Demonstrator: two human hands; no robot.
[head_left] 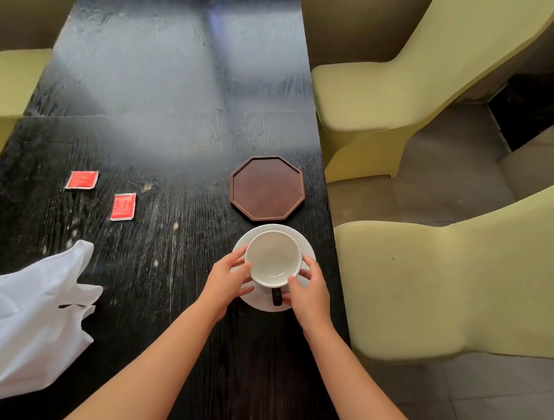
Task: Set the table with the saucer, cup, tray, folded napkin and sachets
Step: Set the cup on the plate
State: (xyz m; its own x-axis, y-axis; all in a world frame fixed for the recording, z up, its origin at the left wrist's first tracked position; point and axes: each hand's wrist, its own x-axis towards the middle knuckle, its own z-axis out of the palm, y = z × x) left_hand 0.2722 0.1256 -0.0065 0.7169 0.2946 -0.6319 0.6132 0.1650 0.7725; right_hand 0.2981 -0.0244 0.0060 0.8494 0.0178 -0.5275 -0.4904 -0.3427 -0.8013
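On the dark table (146, 109), both hands' grip pinches the upright cup (273, 257) on its saucer (306, 243), handle toward the person.

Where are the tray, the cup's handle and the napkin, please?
tray (267, 187), head view, middle of its brown floor.
cup handle (277, 297), head view, the dark loop nearest the person.
napkin (26, 319), head view, middle of the white cloth.

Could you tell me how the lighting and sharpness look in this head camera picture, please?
Head view: a broad pale glare washes over the far half of the dark table, hiding its grain; the cup, tray and both hands are fairly sharp; the print on the sachets is too soft to read; wide-angle distortion bends the chairs at the right edge.
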